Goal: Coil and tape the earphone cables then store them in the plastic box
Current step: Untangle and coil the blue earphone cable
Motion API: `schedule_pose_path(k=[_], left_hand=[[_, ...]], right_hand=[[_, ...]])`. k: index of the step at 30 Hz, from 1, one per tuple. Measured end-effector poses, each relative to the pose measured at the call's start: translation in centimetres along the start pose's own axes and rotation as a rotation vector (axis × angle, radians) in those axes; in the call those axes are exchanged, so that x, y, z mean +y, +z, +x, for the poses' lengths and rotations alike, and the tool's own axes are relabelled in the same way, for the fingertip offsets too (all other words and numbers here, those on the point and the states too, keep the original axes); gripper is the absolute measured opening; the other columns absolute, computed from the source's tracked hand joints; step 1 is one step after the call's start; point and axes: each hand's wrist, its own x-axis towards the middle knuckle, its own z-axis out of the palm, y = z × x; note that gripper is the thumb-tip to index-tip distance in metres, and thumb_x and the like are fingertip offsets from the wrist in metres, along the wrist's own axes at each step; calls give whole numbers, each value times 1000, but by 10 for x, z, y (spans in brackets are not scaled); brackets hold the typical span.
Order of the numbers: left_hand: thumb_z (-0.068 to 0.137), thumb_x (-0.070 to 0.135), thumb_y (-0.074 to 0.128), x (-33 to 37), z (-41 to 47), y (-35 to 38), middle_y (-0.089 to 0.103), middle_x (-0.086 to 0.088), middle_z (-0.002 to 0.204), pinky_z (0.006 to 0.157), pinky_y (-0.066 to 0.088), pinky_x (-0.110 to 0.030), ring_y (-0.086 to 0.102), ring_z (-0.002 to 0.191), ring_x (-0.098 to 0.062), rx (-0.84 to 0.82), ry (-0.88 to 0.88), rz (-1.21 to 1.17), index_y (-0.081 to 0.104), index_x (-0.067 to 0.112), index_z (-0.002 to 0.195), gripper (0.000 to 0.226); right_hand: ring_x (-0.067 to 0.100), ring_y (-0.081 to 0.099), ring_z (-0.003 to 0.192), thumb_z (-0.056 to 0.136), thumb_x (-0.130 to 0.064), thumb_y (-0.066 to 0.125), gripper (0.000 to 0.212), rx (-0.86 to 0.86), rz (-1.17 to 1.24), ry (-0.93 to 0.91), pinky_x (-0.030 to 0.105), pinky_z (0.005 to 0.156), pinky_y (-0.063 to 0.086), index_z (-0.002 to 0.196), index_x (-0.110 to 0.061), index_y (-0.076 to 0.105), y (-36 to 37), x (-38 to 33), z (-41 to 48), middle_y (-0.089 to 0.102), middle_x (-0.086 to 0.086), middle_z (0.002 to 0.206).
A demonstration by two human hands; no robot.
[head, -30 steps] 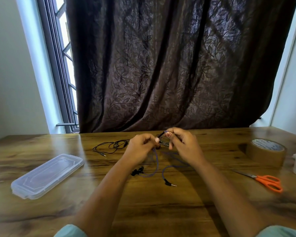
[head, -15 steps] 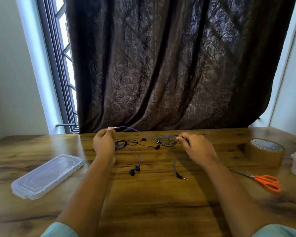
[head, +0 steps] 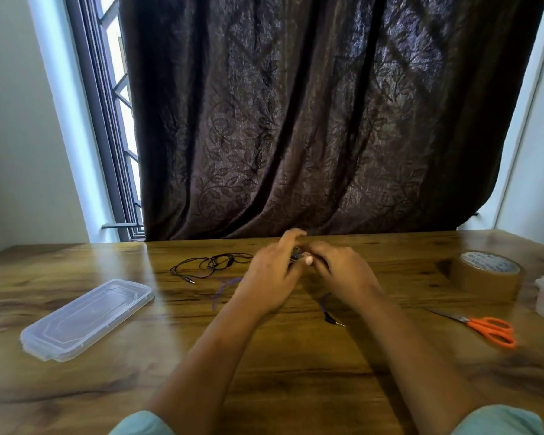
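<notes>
Both forearms (head: 201, 356) extend forward from the lower edge, bare beyond pale green sleeves (head: 139, 423), and angle inward so the hands meet near the middle. The left hand (head: 270, 274) lies back-up, its fingers (head: 291, 238) stretched forward and lifted; they are blurred, so what they grip cannot be told. The right hand (head: 343, 274) touches it from the right, knuckles up and fingers curled, its thumb tip pinching a dark bit of earphone cable (head: 296, 256) where the hands join.

Glossy wood table (head: 296, 387); clear plastic lid (head: 85, 318); patterned cloth curtain (head: 311, 120).
</notes>
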Motion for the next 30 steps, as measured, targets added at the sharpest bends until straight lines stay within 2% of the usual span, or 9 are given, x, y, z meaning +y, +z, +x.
schedule_pose_path(k=[3,8,14,16,19,22,24,27,30], left_hand=[[96,21,53,-2,1,1,65,-4,105,83,48,-31,61,97,-17,24,-11,-122,56,12,118,25],[96,20,52,-19,2,-19,63,5,80,66,47,-33,55,68,-8,187,-19,111,66,14,92,16],[97,17,49,-37,-4,-47,62,0,78,50,33,-17,48,58,-6,632,-500,-50,65,13,93,17],[97,22,49,-40,-4,-51,67,-4,84,49,36,-21,49,56,-9,583,-599,-168,67,16,93,20],[97,34,47,-25,0,-46,68,-3,92,64,47,-29,56,65,-12,199,-632,-175,67,20,101,25],[94,42,49,-9,-1,-24,40,-12,143,99,40,-40,44,124,-27,215,-504,126,26,13,148,65],[93,37,52,1,-4,-15,22,-14,153,104,34,-39,30,133,-29,402,-337,231,2,9,151,82],[93,34,48,7,-2,-6,36,-5,147,108,25,-42,31,134,-23,407,42,440,26,21,148,61],[94,34,39,14,-1,5,57,0,127,109,26,-47,41,129,-20,290,117,454,55,23,125,36]], right_hand=[[22,64,87,97,-28,48,21,-28,-6,-41,42,64,51,114,-26,59,2,-3,1,69,2,97],[16,58,67,99,-41,41,23,-8,-53,24,31,53,39,98,-26,58,-3,3,1,62,-4,76],[11,54,58,99,-42,37,23,62,-139,134,25,45,32,100,-28,56,-12,18,-1,57,-8,67],[11,55,59,100,-40,37,23,58,-145,160,23,44,32,101,-26,55,-9,18,-2,59,-5,69],[9,56,61,100,-38,37,21,26,-97,157,21,46,34,100,-25,55,-5,15,-1,61,-6,73],[10,57,65,100,-38,39,20,16,-34,128,27,51,42,99,-27,55,-6,8,-1,62,-6,76],[15,59,68,100,-38,40,20,18,-14,86,34,55,45,101,-26,56,-6,3,0,63,-5,77],[25,64,79,99,-32,44,20,27,2,11,36,60,47,107,-21,59,-1,-4,1,69,3,88],[33,65,88,96,-24,46,24,20,30,-28,42,66,51,117,-20,58,1,-7,1,70,11,99]])
